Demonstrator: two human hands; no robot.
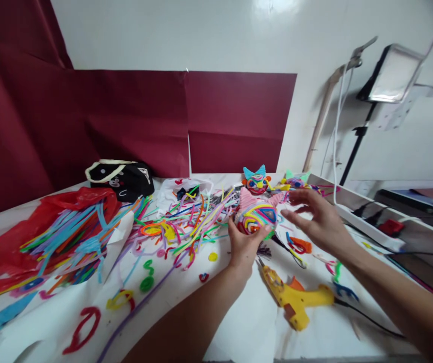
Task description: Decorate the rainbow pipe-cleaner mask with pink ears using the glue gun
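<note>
My left hand [243, 245] grips a round, multicoloured pipe-cleaner figure [257, 216] with pink ears, holding it just above the white table [239, 322]. My right hand [316, 219] hovers beside the figure on its right, fingers spread and holding nothing. A yellow glue gun [295, 300] lies on the table below both hands, nozzle pointing up-left, its black cord running off to the right. A mass of loose coloured pipe cleaners [186, 222] spreads across the table to the left of the figure.
Two finished pipe-cleaner figures [256, 181] [295, 180] stand at the back. A red plastic bag [19, 237] holds more pipe cleaners at left, with a black bag [121, 179] behind it. Small coiled pieces [83, 327] litter the front. A lamp stand [360, 136] rises at right.
</note>
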